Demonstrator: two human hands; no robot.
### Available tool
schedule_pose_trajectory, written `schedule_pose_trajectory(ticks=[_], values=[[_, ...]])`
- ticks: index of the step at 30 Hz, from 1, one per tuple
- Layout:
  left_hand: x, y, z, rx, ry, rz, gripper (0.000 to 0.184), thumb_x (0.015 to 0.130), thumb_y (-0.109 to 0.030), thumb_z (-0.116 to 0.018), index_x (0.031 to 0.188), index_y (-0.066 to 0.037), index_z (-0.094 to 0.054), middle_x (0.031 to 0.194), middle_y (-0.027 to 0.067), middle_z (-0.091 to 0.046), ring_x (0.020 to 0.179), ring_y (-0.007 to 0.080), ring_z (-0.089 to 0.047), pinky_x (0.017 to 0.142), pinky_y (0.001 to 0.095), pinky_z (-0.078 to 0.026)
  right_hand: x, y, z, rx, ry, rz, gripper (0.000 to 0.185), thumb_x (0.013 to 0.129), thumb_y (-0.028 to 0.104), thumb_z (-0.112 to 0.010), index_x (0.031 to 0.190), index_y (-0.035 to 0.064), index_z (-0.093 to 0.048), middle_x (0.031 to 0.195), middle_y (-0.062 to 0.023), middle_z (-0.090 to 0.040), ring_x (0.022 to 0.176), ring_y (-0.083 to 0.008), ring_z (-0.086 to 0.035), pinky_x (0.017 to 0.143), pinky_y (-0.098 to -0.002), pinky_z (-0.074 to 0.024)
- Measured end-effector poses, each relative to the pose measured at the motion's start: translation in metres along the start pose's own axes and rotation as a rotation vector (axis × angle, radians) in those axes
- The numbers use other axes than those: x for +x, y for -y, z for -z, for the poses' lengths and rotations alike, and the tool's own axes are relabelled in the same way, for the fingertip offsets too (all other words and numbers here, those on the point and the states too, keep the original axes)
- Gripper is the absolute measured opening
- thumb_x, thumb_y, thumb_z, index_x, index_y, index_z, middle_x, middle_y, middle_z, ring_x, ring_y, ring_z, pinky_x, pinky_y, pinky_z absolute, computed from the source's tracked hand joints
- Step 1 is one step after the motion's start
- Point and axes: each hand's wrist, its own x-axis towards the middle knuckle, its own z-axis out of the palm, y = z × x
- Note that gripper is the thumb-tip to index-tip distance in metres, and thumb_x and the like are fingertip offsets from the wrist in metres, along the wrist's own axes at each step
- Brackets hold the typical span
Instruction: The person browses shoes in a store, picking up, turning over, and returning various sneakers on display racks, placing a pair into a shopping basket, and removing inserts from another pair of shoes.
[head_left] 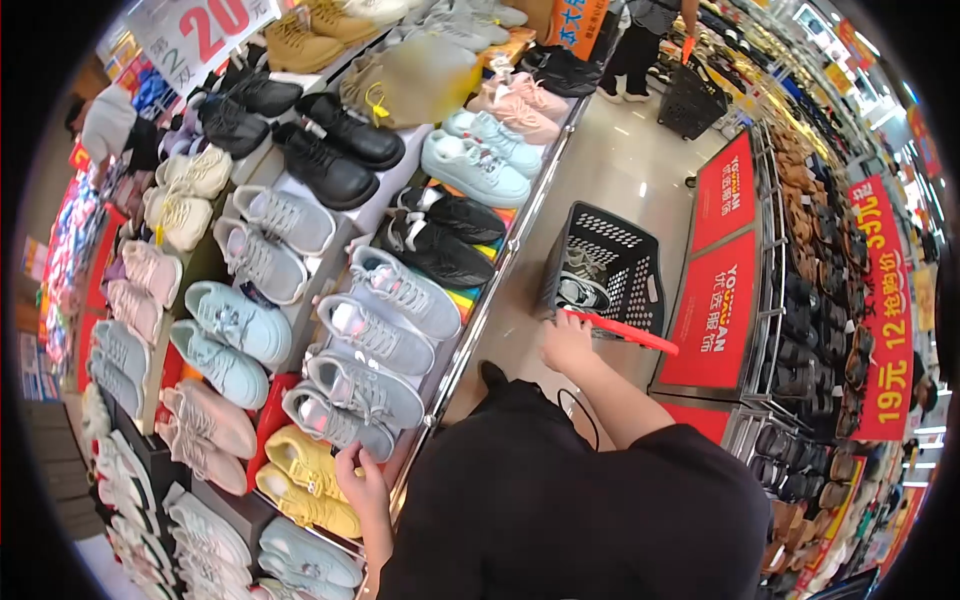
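My right hand [567,342] is closed round the red handle [630,335] of a black shopping basket [640,265]. Inside the basket lies a pair of dark and grey shoes with white soles [583,290]. My left hand [362,482] is at the edge of the shoe display, its fingers loosely bent and holding nothing I can see. Closest to its fingertips is the toe of a grey sneaker [340,425]; whether they touch, I cannot tell. Yellow sneakers [305,480] sit just left of that hand, and more grey sneakers [375,335] stand above it.
Shoes in rows cover the sloping display, including black boots [325,165] and pale blue sneakers [475,165]. A metal rail [510,245] edges it. Across the aisle stand red sign panels [710,310] and shoe racks [795,250]. Farther up, a person [635,50] is beside another black basket [692,100].
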Motion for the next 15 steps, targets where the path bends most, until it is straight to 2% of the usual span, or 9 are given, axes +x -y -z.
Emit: schedule_pose_trajectory(ticks=[1,2,4,7,8,10,11,13,15], values=[[0.005,-0.006,0.001,-0.02,0.059,0.014,0.016,0.088,0.0,-0.058,0.103,0.003,-0.064,0.094,0.0128,-0.062,0.08,0.023,-0.06,0.073,0.0321,-0.049,-0.002,-0.006,-0.007,0.02,-0.078,-0.07,0.061,0.08,0.038,-0.068,0.131,0.0086,-0.052,0.147,-0.0202,-0.036,0.132,-0.0388,-0.039,0.108,-0.0594,-0.0294],[0.012,-0.011,-0.001,-0.042,0.114,0.023,0.015,0.087,0.001,-0.058,0.101,0.003,-0.064,0.092,0.0127,-0.062,0.079,0.023,-0.06,0.072,0.0321,-0.048,-0.003,-0.015,-0.012,0.025,-0.099,-0.081,0.061,0.08,0.038,-0.068,0.131,0.0086,-0.052,0.147,-0.0202,-0.036,0.132,-0.0388,-0.039,0.108,-0.0594,-0.0294],[0.022,-0.018,-0.008,-0.068,0.109,-0.009,0.014,0.086,0.001,-0.059,0.099,0.002,-0.065,0.09,0.0128,-0.062,0.077,0.0232,-0.059,0.071,0.0324,-0.048,-0.007,-0.034,-0.01,0.019,-0.281,-0.176,0.063,0.079,0.035,-0.067,0.134,0.0077,-0.052,0.149,-0.0206,-0.036,0.133,-0.0373,-0.039,0.111,-0.06,-0.0256],[0.032,-0.03,-0.015,-0.107,0.183,-0.134,0.014,0.084,0.003,-0.059,0.097,0.003,-0.064,0.088,0.0133,-0.061,0.077,0.0242,-0.059,0.072,0.0325,-0.048,-0.007,-0.065,-0.002,0.05,-0.258,-0.374,0.062,0.08,0.036,-0.066,0.132,0.0076,-0.054,0.143,-0.021,-0.044,0.13,-0.0362,-0.043,0.111,-0.0599,-0.0249],[0.032,-0.031,-0.015,-0.112,0.174,-0.138,0.014,0.084,0.003,-0.059,0.097,0.003,-0.064,0.088,0.0133,-0.061,0.077,0.0242,-0.059,0.072,0.0325,-0.048,-0.007,-0.074,-0.003,0.05,-0.269,-0.371,0.062,0.08,0.036,-0.066,0.132,0.0076,-0.054,0.143,-0.021,-0.044,0.13,-0.0362,-0.043,0.111,-0.0599,-0.0249],[0.034,-0.035,-0.016,-0.128,0.219,-0.159,0.015,0.083,0.003,-0.059,0.097,0.003,-0.064,0.089,0.0135,-0.062,0.077,0.0246,-0.06,0.072,0.0325,-0.048,-0.007,-0.093,-0.004,0.075,-0.071,-0.411,0.04,0.083,0.04,-0.065,0.11,0.0099,-0.063,0.11,-0.0145,-0.068,0.103,-0.0349,-0.065,0.098,-0.0595,-0.0395],[0.034,-0.034,-0.015,-0.139,0.228,-0.141,0.015,0.084,0.003,-0.059,0.097,0.003,-0.065,0.089,0.0139,-0.062,0.078,0.0254,-0.061,0.071,0.0327,-0.049,-0.005,-0.098,-0.008,0.072,-0.085,-0.405,0.04,0.083,0.04,-0.065,0.11,0.0099,-0.063,0.11,-0.0145,-0.068,0.103,-0.0349,-0.065,0.098,-0.0595,-0.0395],[0.032,-0.031,-0.013,-0.144,0.202,-0.166,0.015,0.084,0.003,-0.059,0.097,0.003,-0.065,0.09,0.014,-0.063,0.078,0.0257,-0.061,0.071,0.0326,-0.049,0.001,-0.101,-0.018,0.112,-0.161,-0.341,0.033,0.082,0.039,-0.067,0.103,0.014,-0.068,0.098,-0.0121,-0.071,0.093,-0.0322,-0.069,0.087,-0.0512,-0.0498],[0.03,-0.03,-0.009,-0.133,0.18,-0.208,0.014,0.084,0.003,-0.059,0.096,0.003,-0.066,0.088,0.0145,-0.062,0.079,0.0263,-0.061,0.071,0.032,-0.049,0.005,-0.106,-0.021,0.133,-0.169,-0.319,0.03,0.082,0.039,-0.067,0.099,0.0154,-0.069,0.096,-0.012,-0.071,0.093,-0.0313,-0.069,0.083,-0.0477,-0.0518]])
